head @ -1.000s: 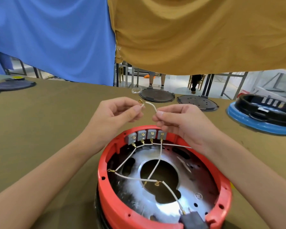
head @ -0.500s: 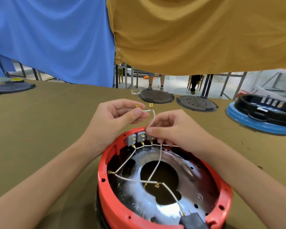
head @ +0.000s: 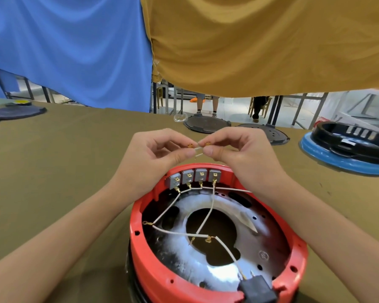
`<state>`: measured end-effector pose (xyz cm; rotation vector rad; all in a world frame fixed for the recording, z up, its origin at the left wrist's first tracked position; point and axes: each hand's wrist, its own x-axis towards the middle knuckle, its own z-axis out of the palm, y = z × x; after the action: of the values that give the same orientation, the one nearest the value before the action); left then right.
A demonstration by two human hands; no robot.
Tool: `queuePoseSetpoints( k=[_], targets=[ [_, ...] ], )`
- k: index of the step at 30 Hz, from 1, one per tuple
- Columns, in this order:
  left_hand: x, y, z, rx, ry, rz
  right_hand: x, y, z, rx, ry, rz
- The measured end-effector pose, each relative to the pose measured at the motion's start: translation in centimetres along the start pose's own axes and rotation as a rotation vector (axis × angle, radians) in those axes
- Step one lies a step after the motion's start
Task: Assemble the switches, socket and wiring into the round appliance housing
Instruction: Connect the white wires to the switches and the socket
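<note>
Above the red housing, both hands pinch a short white wire.

Bright, even daylight comes from the open area behind the hanging cloths. White glare streaks the housing's metal plate. Wide-angle distortion curves the bench edge; corners look soft.

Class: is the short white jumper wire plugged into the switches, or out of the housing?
Out. Both hands, left and right, pinch the jumper wire above the red housing; its brass terminals hang free of the switches.
</note>
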<state>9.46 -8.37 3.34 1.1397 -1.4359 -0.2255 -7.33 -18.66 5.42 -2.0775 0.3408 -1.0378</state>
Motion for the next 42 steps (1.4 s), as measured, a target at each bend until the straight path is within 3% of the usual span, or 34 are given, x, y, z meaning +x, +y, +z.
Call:
queuePoseSetpoints(
  k=[15,35,42],
  targets=[
    [0.19,-0.42,-0.19,0.094,-0.005,0.12,0.02,-0.11,0.04,-0.076,0.018,-0.033],
    [0.02,-0.39,-0.05,-0.006,-0.013,0.025,0.03,0.32,0.2,0.023,0.02,0.056],
    [0.08,-0.66,-0.07,0.062,0.045,-0.033,-0.25,0.18,0.01,0.081,0.003,0.103]
  ],
)
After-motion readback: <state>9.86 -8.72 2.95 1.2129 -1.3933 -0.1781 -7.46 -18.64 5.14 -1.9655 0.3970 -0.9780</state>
